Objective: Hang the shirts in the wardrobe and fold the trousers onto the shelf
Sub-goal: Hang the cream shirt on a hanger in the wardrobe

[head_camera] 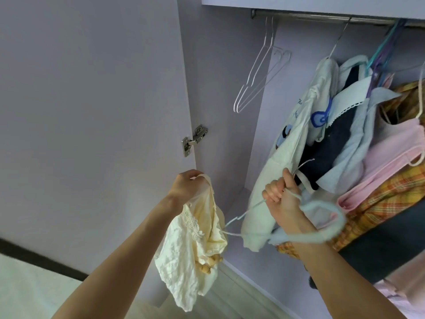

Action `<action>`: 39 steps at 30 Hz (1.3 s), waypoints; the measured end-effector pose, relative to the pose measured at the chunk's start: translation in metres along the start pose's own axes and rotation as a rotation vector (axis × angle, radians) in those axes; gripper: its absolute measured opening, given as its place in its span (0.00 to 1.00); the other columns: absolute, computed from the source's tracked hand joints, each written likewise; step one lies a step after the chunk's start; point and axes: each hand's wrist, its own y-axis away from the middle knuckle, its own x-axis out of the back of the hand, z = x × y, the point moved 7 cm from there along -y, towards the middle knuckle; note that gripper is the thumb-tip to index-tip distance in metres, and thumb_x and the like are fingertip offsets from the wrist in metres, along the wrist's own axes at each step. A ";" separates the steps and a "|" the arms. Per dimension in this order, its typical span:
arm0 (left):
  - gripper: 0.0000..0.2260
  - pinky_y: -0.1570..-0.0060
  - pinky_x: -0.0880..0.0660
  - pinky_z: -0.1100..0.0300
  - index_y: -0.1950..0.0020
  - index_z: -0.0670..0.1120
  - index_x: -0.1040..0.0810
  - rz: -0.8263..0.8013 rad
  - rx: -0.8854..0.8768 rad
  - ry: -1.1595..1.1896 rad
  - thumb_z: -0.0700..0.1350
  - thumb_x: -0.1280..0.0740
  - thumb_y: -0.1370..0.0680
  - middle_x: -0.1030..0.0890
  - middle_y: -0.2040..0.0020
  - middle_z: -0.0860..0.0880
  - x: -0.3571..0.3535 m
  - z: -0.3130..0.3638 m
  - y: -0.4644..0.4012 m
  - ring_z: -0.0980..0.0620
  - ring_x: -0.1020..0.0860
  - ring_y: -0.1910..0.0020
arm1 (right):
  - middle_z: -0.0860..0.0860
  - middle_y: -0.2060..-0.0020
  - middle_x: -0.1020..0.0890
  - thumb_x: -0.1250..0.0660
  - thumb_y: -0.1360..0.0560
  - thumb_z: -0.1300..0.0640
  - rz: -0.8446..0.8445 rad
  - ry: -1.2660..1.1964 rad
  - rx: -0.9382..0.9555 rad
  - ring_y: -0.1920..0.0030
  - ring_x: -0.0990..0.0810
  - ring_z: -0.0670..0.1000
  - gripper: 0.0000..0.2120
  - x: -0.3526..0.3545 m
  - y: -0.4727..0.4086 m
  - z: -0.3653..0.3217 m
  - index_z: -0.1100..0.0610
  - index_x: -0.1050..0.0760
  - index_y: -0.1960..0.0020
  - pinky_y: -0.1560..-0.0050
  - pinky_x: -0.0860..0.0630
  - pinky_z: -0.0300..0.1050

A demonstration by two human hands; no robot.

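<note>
My left hand (pixel 187 186) grips the strap of a cream lace-trimmed top (pixel 195 247), which hangs crumpled below it in front of the open wardrobe. My right hand (pixel 281 195) grips a thin white wire hanger (pixel 241 214) near its neck, the hook poking up past my thumb. One end of the hanger reaches into the top. A pale blue fuzzy loop (pixel 326 224) hangs round my right wrist. The metal rail (pixel 322 18) runs across the top of the wardrobe.
Two empty white wire hangers (pixel 255 74) hang at the rail's left end. Several garments (pixel 345 134) crowd the right side: white, navy, light blue, pink and yellow plaid. The lilac door (pixel 92 100) stands open on the left, its hinge (pixel 195 139) level with my hands.
</note>
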 end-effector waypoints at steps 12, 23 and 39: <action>0.08 0.57 0.25 0.64 0.52 0.43 0.20 -0.336 -0.282 0.126 0.37 0.39 0.21 0.18 0.59 0.49 0.001 0.062 0.053 0.56 0.21 0.59 | 0.58 0.58 0.17 0.55 0.18 0.48 0.120 0.485 0.155 0.57 0.20 0.49 0.23 -0.030 -0.009 0.035 0.55 0.24 0.57 0.47 0.28 0.44; 0.09 0.63 0.33 0.66 0.52 0.46 0.18 0.299 -0.273 -0.464 0.37 0.38 0.24 0.19 0.59 0.47 0.096 0.046 0.052 0.49 0.23 0.59 | 0.51 0.77 0.38 0.53 0.18 0.54 0.088 0.852 0.647 0.75 0.37 0.52 0.24 -0.057 -0.021 -0.038 0.67 0.23 0.50 0.67 0.36 0.45; 0.09 0.69 0.29 0.59 0.59 0.44 0.27 0.312 0.218 0.339 0.38 0.42 0.20 0.26 0.65 0.45 0.092 -0.030 0.036 0.50 0.27 0.68 | 0.60 0.63 0.24 0.53 0.18 0.58 0.313 0.855 0.706 0.61 0.22 0.61 0.19 -0.059 -0.030 -0.046 0.64 0.26 0.56 0.56 0.26 0.51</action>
